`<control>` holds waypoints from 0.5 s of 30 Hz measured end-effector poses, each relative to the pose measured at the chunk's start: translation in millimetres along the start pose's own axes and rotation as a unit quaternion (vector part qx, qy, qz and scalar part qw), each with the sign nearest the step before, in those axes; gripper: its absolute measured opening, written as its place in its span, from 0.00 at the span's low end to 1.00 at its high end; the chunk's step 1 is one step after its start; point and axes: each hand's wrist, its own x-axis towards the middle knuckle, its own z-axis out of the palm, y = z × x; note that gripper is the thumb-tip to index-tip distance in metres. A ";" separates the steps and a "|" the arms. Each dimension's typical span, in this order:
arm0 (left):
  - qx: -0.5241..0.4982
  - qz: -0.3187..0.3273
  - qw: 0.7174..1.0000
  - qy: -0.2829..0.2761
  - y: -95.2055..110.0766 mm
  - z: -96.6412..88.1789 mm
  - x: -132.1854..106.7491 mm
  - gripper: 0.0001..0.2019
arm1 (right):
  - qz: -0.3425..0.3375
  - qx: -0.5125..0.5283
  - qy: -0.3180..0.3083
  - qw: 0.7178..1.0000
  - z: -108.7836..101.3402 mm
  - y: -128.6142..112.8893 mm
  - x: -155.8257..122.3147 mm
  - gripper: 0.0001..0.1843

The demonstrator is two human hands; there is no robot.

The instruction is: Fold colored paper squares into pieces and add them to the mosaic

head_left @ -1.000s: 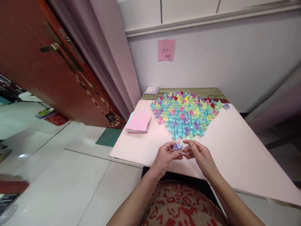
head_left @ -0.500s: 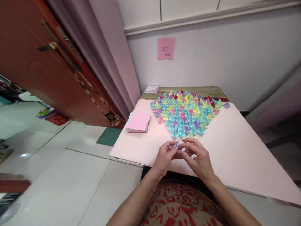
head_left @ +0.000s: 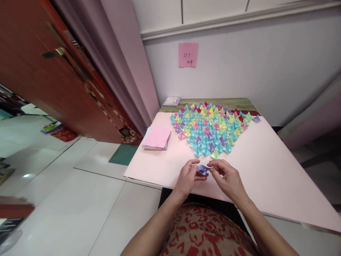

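Note:
A small purple folded paper piece (head_left: 203, 169) sits between both my hands above the near edge of the pink sheet (head_left: 261, 167). My left hand (head_left: 188, 176) pinches its left side with thumb and fingers. On the opposite side my right hand (head_left: 226, 176) pinches the piece too, fingers curled. Just beyond them lies a triangular spread of several folded paper pieces (head_left: 210, 129) in teal, yellow, pink, purple and green, its tip nearest my hands.
A stack of coloured square paper (head_left: 157, 139) with a pink top sheet lies at the left of the sheet. A small paper pack (head_left: 172, 101) rests at the table's far left corner. A pink note (head_left: 188, 54) hangs on the wall. A red door (head_left: 53, 71) stands left.
The purple piece was mostly hidden by my fingers half a second ago; now my hands have spread slightly and it shows between them, a bit lower.

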 end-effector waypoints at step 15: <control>0.372 0.180 0.906 -0.087 -13.3 -5.6 2.4 0.27 | 0.077 -0.129 -0.066 0.986 -8.6 1.1 0.8 0.10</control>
